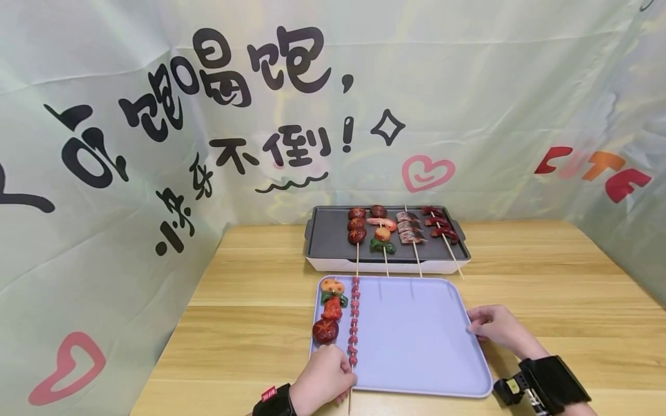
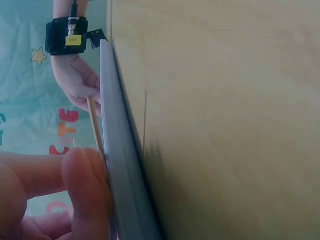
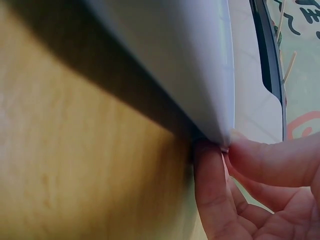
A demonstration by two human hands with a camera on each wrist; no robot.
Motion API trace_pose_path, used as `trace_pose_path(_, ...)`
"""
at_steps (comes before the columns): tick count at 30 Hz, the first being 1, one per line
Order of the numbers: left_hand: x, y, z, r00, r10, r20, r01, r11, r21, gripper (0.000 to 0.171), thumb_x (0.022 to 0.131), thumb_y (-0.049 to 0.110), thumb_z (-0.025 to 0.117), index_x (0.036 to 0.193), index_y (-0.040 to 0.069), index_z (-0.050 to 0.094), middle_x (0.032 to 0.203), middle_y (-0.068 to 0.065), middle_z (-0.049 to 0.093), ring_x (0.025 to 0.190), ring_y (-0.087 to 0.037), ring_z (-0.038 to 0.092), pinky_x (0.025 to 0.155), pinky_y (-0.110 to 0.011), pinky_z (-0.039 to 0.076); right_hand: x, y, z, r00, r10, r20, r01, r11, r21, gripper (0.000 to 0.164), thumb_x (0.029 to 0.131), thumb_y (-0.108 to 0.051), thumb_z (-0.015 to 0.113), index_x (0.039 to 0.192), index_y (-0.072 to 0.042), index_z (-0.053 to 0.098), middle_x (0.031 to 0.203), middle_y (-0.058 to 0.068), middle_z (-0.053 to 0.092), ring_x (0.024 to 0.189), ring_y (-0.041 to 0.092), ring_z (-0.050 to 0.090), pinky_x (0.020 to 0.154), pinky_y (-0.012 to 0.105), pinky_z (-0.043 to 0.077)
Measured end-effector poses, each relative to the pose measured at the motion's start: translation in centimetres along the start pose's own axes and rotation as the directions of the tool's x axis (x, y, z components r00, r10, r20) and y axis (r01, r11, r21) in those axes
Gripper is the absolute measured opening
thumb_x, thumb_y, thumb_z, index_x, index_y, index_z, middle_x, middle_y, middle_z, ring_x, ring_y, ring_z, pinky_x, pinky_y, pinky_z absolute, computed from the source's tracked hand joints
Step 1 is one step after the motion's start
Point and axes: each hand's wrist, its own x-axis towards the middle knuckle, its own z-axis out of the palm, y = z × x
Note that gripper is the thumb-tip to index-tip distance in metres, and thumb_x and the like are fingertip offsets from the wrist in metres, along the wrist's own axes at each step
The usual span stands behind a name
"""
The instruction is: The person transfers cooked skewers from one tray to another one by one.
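A lavender tray (image 1: 416, 341) lies on the table with two food skewers along its left side. One is a thin skewer of small red pieces (image 1: 354, 312); my left hand (image 1: 325, 372) pinches its bare stick at the tray's near edge. In the left wrist view, thumb and finger (image 2: 87, 185) meet beside the tray rim (image 2: 120, 135), where the stick (image 2: 95, 122) ends at them. Left of it lies a skewer with a mushroom (image 1: 325, 331), red, green and orange pieces, its lower end hidden by this hand. My right hand (image 1: 496, 329) grips the tray's right edge, thumb above and finger beneath.
Behind the tray stands a dark grill plate (image 1: 330, 237) on a white base, carrying several skewers whose sticks jut over its front. Wooden tabletop (image 1: 244, 323) surrounds them. A printed cloth (image 1: 468, 104) hangs at the back and sides.
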Motion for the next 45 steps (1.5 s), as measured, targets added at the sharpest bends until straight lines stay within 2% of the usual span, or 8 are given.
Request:
trace_pose_path(11,0.0,-0.1,-0.1,1.000,-0.009,0.019,0.009,1.000,-0.020,0.030,0.074,0.004,0.066,0.047,0.009,0.055,0.036,0.007,0.047,0.029,0.002,0.041,0.041,-0.013,0.043,0.1,0.2,0.1,1.000,-0.008,0.002,0.008,1.000,0.020,0.029,0.081,0.006,0.058,0.106,0.021,0.053,0.078,0.009,0.056,0.073,0.019,0.056,0.065,0.031,0.057)
trace_pose_path(16,0.5,0.4,-0.7,0.999,0.037,0.001,-0.037,0.995,0.090,0.036,0.076,0.011,0.067,0.044,0.010,0.050,0.038,0.013,0.038,0.034,0.003,0.033,0.039,-0.012,0.031,0.2,0.2,0.1,1.000,0.001,0.001,-0.001,1.000,0.013,0.030,0.082,0.006,0.058,0.108,0.020,0.052,0.079,0.009,0.057,0.074,0.019,0.057,0.065,0.030,0.057)
trace_pose_path(19,1.3,1.1,-1.7,0.998,0.062,-0.026,-0.059,0.992,0.115,0.026,0.077,0.015,0.068,0.054,0.007,0.059,0.046,0.011,0.044,0.040,0.001,0.035,0.040,-0.013,0.031,0.1,0.2,0.0,1.000,-0.001,0.004,0.001,1.000,0.007,0.031,0.082,0.006,0.057,0.108,0.020,0.052,0.079,0.009,0.057,0.074,0.019,0.057,0.065,0.030,0.057)
trace_pose_path(22,2.2,1.8,-2.6,0.993,0.097,-0.066,-0.092,0.993,0.081,0.014,0.080,0.015,0.067,0.077,0.002,0.068,0.057,0.008,0.052,0.048,-0.001,0.042,0.044,-0.015,0.037,0.1,0.2,-0.1,1.000,-0.009,0.005,0.009,1.000,0.001,0.031,0.081,0.005,0.058,0.108,0.020,0.052,0.078,0.009,0.058,0.073,0.018,0.057,0.064,0.029,0.057)
trace_pose_path(28,4.7,2.8,-4.0,0.968,0.147,-0.204,-0.161,0.986,-0.053,0.023,0.081,0.008,0.065,0.100,-0.005,0.063,0.076,-0.002,0.061,0.068,-0.010,0.056,0.060,-0.018,0.050,0.2,0.3,-0.1,1.000,-0.025,0.007,0.025,1.000,-0.002,0.031,0.081,0.005,0.058,0.107,0.021,0.053,0.077,0.008,0.058,0.072,0.018,0.056,0.063,0.029,0.056)
trace_pose_path(33,7.3,2.9,-5.4,0.956,0.080,-0.281,-0.120,0.985,-0.128,0.024,0.084,0.010,0.063,0.104,-0.004,0.062,0.086,-0.009,0.065,0.077,-0.018,0.061,0.069,-0.025,0.053,0.2,0.2,-0.1,1.000,-0.029,0.010,0.029,1.000,0.004,0.031,0.081,0.006,0.057,0.107,0.021,0.052,0.077,0.008,0.058,0.072,0.018,0.056,0.062,0.029,0.056)
trace_pose_path(38,10.0,2.3,-6.3,0.958,-0.019,-0.287,-0.039,0.980,-0.196,0.023,0.086,0.012,0.062,0.103,-0.003,0.064,0.088,-0.013,0.066,0.077,-0.022,0.063,0.067,-0.029,0.056,0.1,0.1,0.0,1.000,-0.015,0.011,0.015,1.000,-0.005,0.031,0.081,0.005,0.058,0.107,0.020,0.053,0.076,0.008,0.057,0.072,0.018,0.057,0.063,0.029,0.056)
trace_pose_path(45,13.1,2.0,-6.6,0.955,-0.166,-0.246,0.063,0.924,-0.376,0.020,0.085,0.009,0.062,0.094,-0.009,0.064,0.082,-0.018,0.066,0.076,-0.030,0.067,0.069,-0.033,0.058,0.1,0.0,-0.1,1.000,-0.024,0.017,0.024,1.000,0.006,0.031,0.081,0.005,0.058,0.107,0.021,0.053,0.076,0.008,0.057,0.072,0.017,0.057,0.063,0.029,0.057)
